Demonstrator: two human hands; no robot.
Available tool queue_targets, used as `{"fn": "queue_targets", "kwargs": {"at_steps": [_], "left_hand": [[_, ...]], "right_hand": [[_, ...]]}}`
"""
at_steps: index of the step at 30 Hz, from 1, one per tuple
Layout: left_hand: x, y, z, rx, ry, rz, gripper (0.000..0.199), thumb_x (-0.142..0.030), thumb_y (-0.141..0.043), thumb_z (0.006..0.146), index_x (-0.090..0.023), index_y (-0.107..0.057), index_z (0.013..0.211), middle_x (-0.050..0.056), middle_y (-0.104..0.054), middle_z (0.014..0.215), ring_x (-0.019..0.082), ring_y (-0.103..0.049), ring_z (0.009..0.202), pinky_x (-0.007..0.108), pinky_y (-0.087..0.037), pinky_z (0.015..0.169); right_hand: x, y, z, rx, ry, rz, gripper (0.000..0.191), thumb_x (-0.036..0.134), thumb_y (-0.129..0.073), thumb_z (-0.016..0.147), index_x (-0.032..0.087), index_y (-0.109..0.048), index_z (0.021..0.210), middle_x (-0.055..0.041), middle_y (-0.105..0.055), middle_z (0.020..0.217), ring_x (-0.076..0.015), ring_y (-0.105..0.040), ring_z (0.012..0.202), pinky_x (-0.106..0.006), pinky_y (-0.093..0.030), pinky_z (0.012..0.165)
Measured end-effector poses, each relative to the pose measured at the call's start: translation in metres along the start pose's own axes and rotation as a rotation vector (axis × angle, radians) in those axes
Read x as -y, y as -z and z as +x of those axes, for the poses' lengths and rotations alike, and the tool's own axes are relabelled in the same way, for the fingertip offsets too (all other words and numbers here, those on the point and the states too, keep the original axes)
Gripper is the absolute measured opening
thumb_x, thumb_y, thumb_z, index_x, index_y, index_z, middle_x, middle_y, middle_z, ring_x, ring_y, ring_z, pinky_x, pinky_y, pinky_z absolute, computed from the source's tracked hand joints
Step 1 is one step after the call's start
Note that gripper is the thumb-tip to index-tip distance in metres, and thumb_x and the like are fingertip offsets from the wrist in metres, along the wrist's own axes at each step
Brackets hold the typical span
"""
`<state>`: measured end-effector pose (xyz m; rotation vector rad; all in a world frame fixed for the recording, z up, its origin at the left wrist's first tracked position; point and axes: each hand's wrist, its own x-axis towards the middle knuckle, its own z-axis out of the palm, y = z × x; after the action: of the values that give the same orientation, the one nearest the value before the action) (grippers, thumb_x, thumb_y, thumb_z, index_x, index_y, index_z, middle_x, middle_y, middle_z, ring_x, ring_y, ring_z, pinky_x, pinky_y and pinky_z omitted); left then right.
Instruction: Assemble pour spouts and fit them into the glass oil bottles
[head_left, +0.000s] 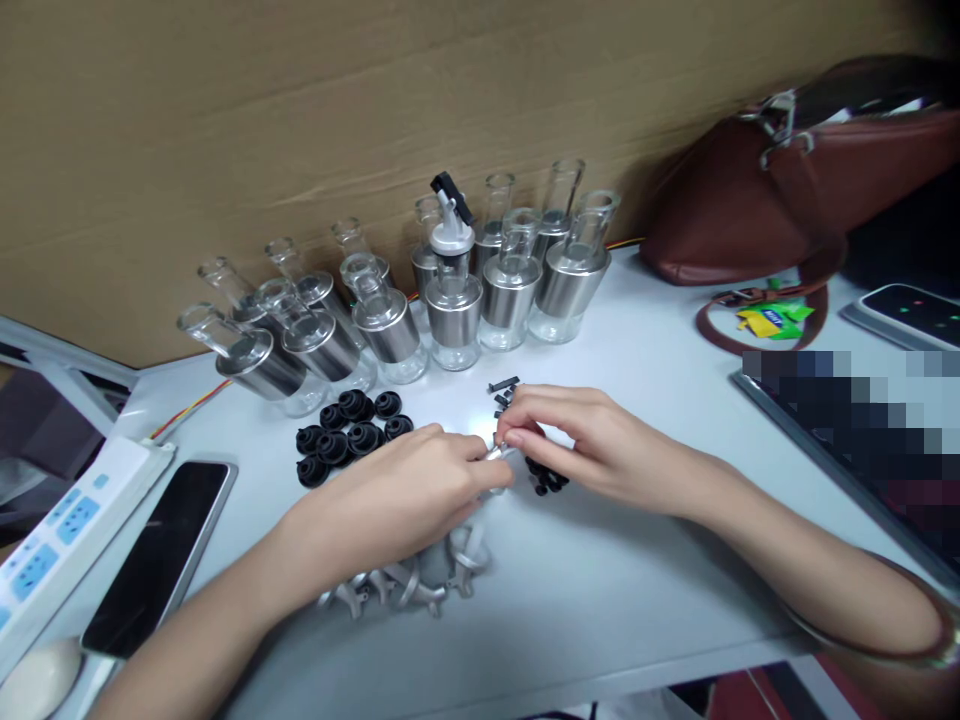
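My left hand (416, 490) is closed around a silver pourer spout (495, 454), mostly hidden by the fingers. At the spout's tip, my right hand (592, 440) pinches thumb and forefinger together; whatever lies between them is too small to make out. More silver spouts (466, 560) lie under and in front of the left hand. Ribbed black stoppers (365, 438) are grouped beyond the left wrist. Small black strips (504, 384) lie just past the right fingertips, and tiny black pieces (551, 482) sit partly covered below the right hand.
Glass bottles with steel bands (390, 325) line the cardboard wall; one carries a fitted pourer (452, 225). A phone (157, 560) and power strip (67, 530) lie at left. A brown handbag (750, 200), green-yellow packet (776, 320) and dark, partly blurred-out device (847, 460) are at right.
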<state>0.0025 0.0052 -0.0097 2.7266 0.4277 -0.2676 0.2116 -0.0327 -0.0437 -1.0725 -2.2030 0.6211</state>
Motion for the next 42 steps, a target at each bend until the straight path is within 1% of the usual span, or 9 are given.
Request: {"fn": "queue_targets", "kwargs": {"at_steps": [4, 7, 10, 22, 28, 32, 35, 39, 42], "left_hand": [[-0.002, 0.002, -0.005, 0.054, 0.063, 0.027, 0.011, -0.011, -0.046, 0.094, -0.019, -0.054, 0.097, 0.003, -0.063, 0.087, 0.019, -0.061, 0.075, 0.029, -0.043, 0.067], [-0.005, 0.002, -0.008, 0.06, 0.136, -0.038, 0.014, -0.016, -0.046, 0.095, -0.02, -0.048, 0.108, 0.004, -0.063, 0.096, 0.019, -0.062, 0.08, 0.028, -0.044, 0.067], [-0.009, 0.001, -0.008, 0.047, 0.128, -0.086, 0.018, -0.021, -0.05, 0.096, -0.021, -0.045, 0.113, 0.006, -0.062, 0.103, 0.02, -0.063, 0.083, 0.029, -0.045, 0.068], [-0.008, -0.01, -0.002, 0.149, 0.145, -0.103, 0.033, -0.018, -0.069, 0.083, -0.02, -0.048, 0.108, 0.006, -0.061, 0.103, 0.024, -0.062, 0.086, 0.032, -0.045, 0.069], [-0.011, -0.007, -0.006, 0.128, 0.143, -0.09, 0.031, -0.021, -0.069, 0.083, -0.02, -0.049, 0.106, 0.006, -0.061, 0.099, 0.024, -0.061, 0.084, 0.032, -0.045, 0.069], [-0.011, -0.006, -0.005, 0.051, 0.11, -0.003, 0.009, -0.019, -0.051, 0.094, -0.018, -0.049, 0.103, 0.006, -0.059, 0.094, 0.022, -0.06, 0.076, 0.031, -0.045, 0.065], [-0.013, -0.008, -0.003, -0.025, 0.083, 0.065, 0.009, -0.022, -0.042, 0.098, -0.018, -0.047, 0.105, 0.007, -0.058, 0.095, 0.023, -0.061, 0.075, 0.032, -0.047, 0.065], [-0.016, -0.018, -0.003, -0.321, 0.037, 0.002, 0.017, -0.034, -0.03, 0.102, -0.019, -0.035, 0.109, 0.007, -0.057, 0.096, 0.02, -0.062, 0.073, 0.03, -0.047, 0.061], [-0.02, -0.032, -0.005, -0.48, 0.053, -0.201, 0.018, -0.037, -0.027, 0.102, -0.021, -0.033, 0.097, 0.005, -0.055, 0.088, 0.015, -0.056, 0.064, 0.026, -0.044, 0.056]], "right_hand": [[-0.008, 0.011, 0.0, 0.098, -0.098, -0.06, 0.015, 0.017, -0.052, 0.09, 0.016, -0.064, 0.081, -0.0023, -0.063, 0.073, -0.013, -0.054, 0.064, -0.024, -0.041, 0.063], [-0.015, 0.015, -0.002, 0.278, -0.162, -0.07, 0.013, 0.014, -0.057, 0.085, 0.017, -0.069, 0.08, -0.0029, -0.066, 0.078, -0.0147, -0.059, 0.069, -0.026, -0.043, 0.067], [-0.019, 0.013, -0.004, 0.356, -0.159, -0.07, 0.017, 0.011, -0.057, 0.086, 0.018, -0.073, 0.084, -0.0028, -0.066, 0.079, -0.0155, -0.061, 0.072, -0.027, -0.045, 0.069], [-0.022, 0.0, -0.003, 0.272, -0.154, -0.138, 0.016, 0.012, -0.057, 0.087, 0.016, -0.073, 0.083, -0.0045, -0.066, 0.078, -0.0166, -0.061, 0.071, -0.026, -0.044, 0.066], [-0.021, -0.001, -0.003, 0.23, -0.14, -0.152, 0.016, 0.015, -0.056, 0.089, 0.015, -0.072, 0.088, -0.0063, -0.066, 0.08, -0.018, -0.062, 0.073, -0.028, -0.045, 0.067], [-0.023, -0.002, -0.004, 0.264, -0.114, -0.134, 0.014, 0.013, -0.058, 0.086, 0.016, -0.072, 0.085, -0.0055, -0.066, 0.08, -0.0177, -0.062, 0.075, -0.027, -0.045, 0.068], [-0.021, 0.0, -0.003, 0.202, -0.065, -0.112, 0.013, 0.016, -0.057, 0.088, 0.016, -0.069, 0.082, -0.0051, -0.064, 0.078, -0.0163, -0.061, 0.073, -0.025, -0.045, 0.065], [-0.013, 0.005, -0.001, 0.056, -0.099, 0.015, 0.008, 0.015, -0.058, 0.086, 0.015, -0.065, 0.083, -0.0038, -0.067, 0.076, -0.0137, -0.061, 0.068, -0.023, -0.046, 0.064], [-0.008, 0.008, 0.0, -0.036, -0.189, 0.203, 0.008, 0.013, -0.058, 0.082, 0.016, -0.065, 0.081, -0.0026, -0.07, 0.076, -0.0128, -0.063, 0.067, -0.023, -0.049, 0.064]]}}
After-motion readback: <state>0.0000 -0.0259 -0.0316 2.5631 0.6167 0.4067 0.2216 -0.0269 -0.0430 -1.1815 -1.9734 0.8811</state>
